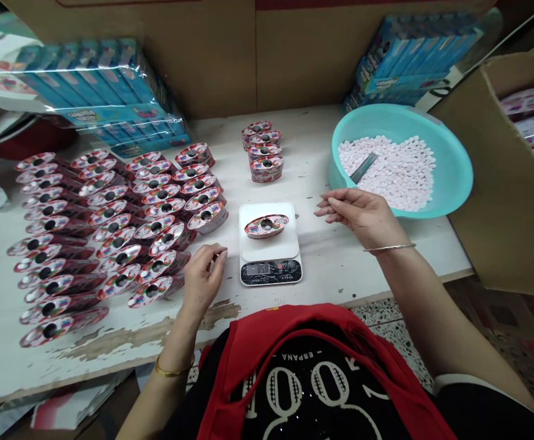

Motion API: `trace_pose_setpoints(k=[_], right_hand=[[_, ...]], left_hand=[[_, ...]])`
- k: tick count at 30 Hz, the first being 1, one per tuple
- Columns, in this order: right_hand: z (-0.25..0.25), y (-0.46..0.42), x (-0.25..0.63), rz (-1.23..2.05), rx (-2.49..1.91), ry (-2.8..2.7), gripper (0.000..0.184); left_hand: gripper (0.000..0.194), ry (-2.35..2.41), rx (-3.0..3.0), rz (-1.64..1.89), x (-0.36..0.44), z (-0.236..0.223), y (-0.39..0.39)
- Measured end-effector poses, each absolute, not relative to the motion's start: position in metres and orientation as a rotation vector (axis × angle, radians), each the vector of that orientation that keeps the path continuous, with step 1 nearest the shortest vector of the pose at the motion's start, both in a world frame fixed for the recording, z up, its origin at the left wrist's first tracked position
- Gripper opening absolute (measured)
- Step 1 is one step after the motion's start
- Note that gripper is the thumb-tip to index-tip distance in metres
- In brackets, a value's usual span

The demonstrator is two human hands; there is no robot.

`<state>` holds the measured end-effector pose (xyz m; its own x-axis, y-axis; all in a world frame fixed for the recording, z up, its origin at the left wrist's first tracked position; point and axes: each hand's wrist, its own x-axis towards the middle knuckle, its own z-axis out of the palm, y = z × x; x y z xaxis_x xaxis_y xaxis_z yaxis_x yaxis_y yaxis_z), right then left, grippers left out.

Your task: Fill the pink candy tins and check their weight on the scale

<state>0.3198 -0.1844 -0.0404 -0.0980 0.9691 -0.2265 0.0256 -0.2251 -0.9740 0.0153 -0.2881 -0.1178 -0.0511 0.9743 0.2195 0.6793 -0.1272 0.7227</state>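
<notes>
Both the left hand [202,278] and right hand [361,214] flank a digital scale [270,269] (fingers [331,205] loosely curled, pinching nothing)

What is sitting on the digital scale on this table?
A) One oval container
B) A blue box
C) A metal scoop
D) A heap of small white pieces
A. The scale holds a single oval container on its white platform, while the small white pieces lie in the turquoise bowl.
</notes>
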Motion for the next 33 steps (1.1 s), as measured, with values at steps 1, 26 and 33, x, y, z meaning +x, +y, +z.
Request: trace_pose_setpoints(k=[1, 26, 33], right_hand=[[-0.042, -0.188, 0.320, 1.461, -1.347, -1.180, 0.036], [-0.029, -0.146, 0.387, 0.219, -1.741, -1.678, 0.017], [-0.051, -0.115, 0.440, 0.869, -2.403, -1.870, 0.008]], left_hand=[[0.014, 1.747, 1.839, 1.008, 0.016, -0.118, -0.287], [0.014, 1.736, 1.846, 0.979, 0.018, -0.117, -0.286], [0.015, 1.731, 1.873, 0.970, 0.021, -0.118, -0.283]])
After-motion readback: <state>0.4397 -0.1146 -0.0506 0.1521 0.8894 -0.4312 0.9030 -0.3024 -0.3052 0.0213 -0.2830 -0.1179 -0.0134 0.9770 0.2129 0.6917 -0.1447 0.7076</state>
